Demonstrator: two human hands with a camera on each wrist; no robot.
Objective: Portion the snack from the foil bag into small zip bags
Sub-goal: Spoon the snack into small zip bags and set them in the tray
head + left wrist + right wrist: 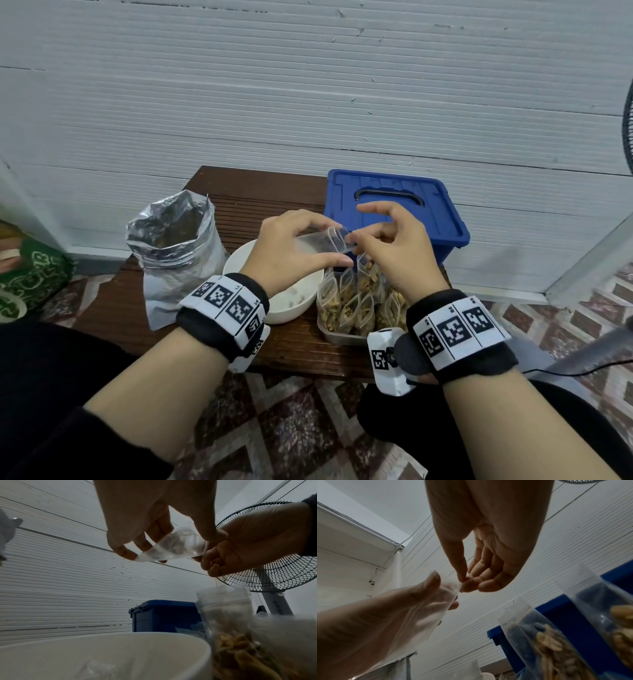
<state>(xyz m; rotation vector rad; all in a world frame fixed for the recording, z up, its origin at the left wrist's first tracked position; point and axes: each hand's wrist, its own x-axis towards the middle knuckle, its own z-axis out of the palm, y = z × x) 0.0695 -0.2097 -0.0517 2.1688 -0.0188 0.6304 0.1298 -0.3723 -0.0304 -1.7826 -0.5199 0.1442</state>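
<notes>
An empty clear zip bag (pixel 330 241) (pixel 175 547) (pixel 426 609) hangs above the white bowl (pixel 239 260). My left hand (pixel 291 250) (pixel 137 524) holds the bag between thumb and fingers. At the bag's mouth my right hand (pixel 380 240) (pixel 471 580) pinches its edge between thumb and fingertips. The open foil bag (pixel 174 246) stands upright at the left of the small wooden table (pixel 113 308). Several filled zip bags (pixel 356 301) (pixel 546 649) of yellowish snack stand in a metal tray (pixel 337 337) under my right wrist.
A blue lidded box (pixel 394 209) (pixel 163 616) sits behind the tray at the table's back right. A standing fan (pixel 267 566) is off to the right. A green printed bag (pixel 30 277) lies on the floor at left. Patterned tiles surround the table.
</notes>
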